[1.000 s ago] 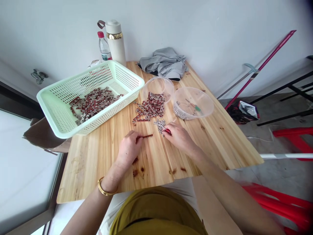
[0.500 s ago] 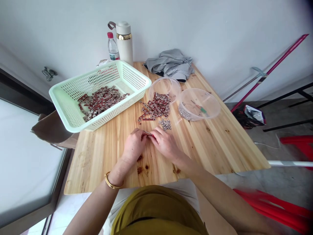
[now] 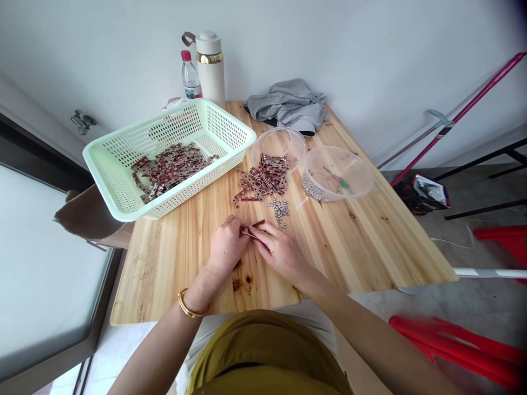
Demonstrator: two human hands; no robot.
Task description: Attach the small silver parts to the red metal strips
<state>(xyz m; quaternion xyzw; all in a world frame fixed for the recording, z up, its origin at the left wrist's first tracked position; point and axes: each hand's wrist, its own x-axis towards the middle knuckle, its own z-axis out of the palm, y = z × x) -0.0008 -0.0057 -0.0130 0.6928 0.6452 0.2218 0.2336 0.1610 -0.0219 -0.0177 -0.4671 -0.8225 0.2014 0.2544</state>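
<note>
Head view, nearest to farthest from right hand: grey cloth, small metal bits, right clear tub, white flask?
1. Small metal bits: just beyond the right hand.
2. Right clear tub: ahead, rightward.
3. Grey cloth: ahead, at the back.
4. White flask: back left.

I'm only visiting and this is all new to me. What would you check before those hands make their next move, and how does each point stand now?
1. Strip held: ok; the left hand pinches a red strip, one end showing.
2. Tool held: ok; the right hand grips a thin tool, its metal end by the left fingers.
3. Strip's middle in plain sight: not ok; fingers cover it.
4. Metal piece seated on the strip: cannot tell; too small and hidden.
5. Loose metal pieces near: ok; they lie just beyond the right hand.
6. Bottle closed: ok; its red cap is on.
</note>
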